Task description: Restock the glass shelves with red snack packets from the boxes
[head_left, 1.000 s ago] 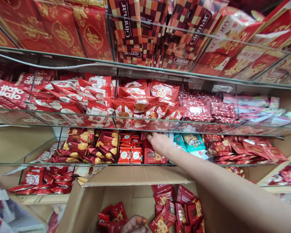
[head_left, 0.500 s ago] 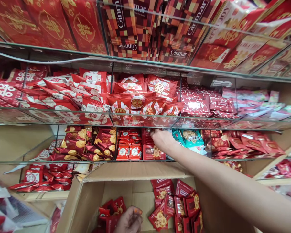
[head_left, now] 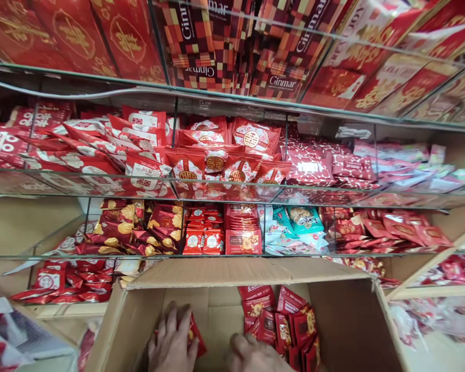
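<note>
Both my hands are down inside an open cardboard box [head_left: 356, 315]. My left hand [head_left: 172, 338] lies over red snack packets [head_left: 196, 333] at the box's left side, its fingers spread apart and touching them. Blurred by motion, my right hand [head_left: 256, 354] is low in the middle, beside a loose pile of dark red caramel almond packets [head_left: 282, 328]. Its fingers look bent, and their tips are hidden from me. On the shelf above the box, matching caramel almond packets [head_left: 243, 242] stand in a neat stack.
Glass-fronted shelves [head_left: 225, 194] with dividers rise behind the box. Small red packets [head_left: 203, 240] sit left of the stack, and teal cookie packets [head_left: 304, 219] sit right of it. Dark checkered packets [head_left: 282, 72] fill the upper shelf. The box's raised flap [head_left: 217, 271] touches the shelf area.
My right hand has left the shelf stack and come down into the box. My left hand has moved left and up, its fingers opening out over the red packets.
</note>
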The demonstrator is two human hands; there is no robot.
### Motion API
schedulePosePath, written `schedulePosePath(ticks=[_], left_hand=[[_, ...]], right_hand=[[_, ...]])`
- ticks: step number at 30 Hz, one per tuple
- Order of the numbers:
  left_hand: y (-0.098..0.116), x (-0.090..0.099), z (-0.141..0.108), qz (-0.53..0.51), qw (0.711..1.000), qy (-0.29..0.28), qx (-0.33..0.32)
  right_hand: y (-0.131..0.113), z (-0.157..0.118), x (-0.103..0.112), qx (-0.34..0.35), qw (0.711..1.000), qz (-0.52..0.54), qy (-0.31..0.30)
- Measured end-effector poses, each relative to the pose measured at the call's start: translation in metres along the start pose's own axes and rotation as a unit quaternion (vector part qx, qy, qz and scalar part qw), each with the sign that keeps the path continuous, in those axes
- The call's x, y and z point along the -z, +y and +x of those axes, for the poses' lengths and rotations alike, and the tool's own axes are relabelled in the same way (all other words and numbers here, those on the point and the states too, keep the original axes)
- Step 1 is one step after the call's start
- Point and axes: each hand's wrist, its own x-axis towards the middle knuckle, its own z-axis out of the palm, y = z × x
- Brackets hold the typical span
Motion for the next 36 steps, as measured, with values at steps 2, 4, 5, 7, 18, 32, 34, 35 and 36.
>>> schedulePosePath(ticks=[2,4,5,7,18,32,34,35,36], left_hand=[[0.002,-0.001,-0.003,0.028,0.998,-0.046,-0.014],[0.004,0.001,-0.007,0.040,0.996,-0.072,-0.031],[0.006,0.003,-0.009,0.042,0.995,-0.081,-0.041],[0.010,0.006,-0.013,0.044,0.992,-0.100,-0.063],[0.014,-0.005,-0.021,-0.089,0.982,0.020,-0.165],[0.042,0.009,-0.034,-0.599,0.756,-0.248,-0.096],[0.043,0.009,-0.033,-0.617,0.747,-0.233,-0.078],[0.044,0.009,-0.033,-0.626,0.744,-0.221,-0.069],[0.044,0.009,-0.033,-0.634,0.743,-0.208,-0.061]], right_hand=[[0.015,0.002,-0.039,-0.054,0.997,0.000,-0.058],[0.024,0.005,-0.059,-0.090,0.991,0.004,-0.095],[0.026,0.006,-0.062,-0.103,0.989,0.003,-0.104],[0.024,0.007,-0.063,-0.124,0.986,-0.007,-0.110],[0.031,-0.010,-0.041,-0.167,0.982,0.064,-0.058],[0.025,-0.007,-0.011,-0.268,0.575,0.760,0.141],[0.024,-0.008,-0.013,-0.262,0.560,0.774,0.139],[0.024,-0.008,-0.013,-0.256,0.556,0.779,0.138],[0.024,-0.008,-0.014,-0.251,0.554,0.782,0.137]])
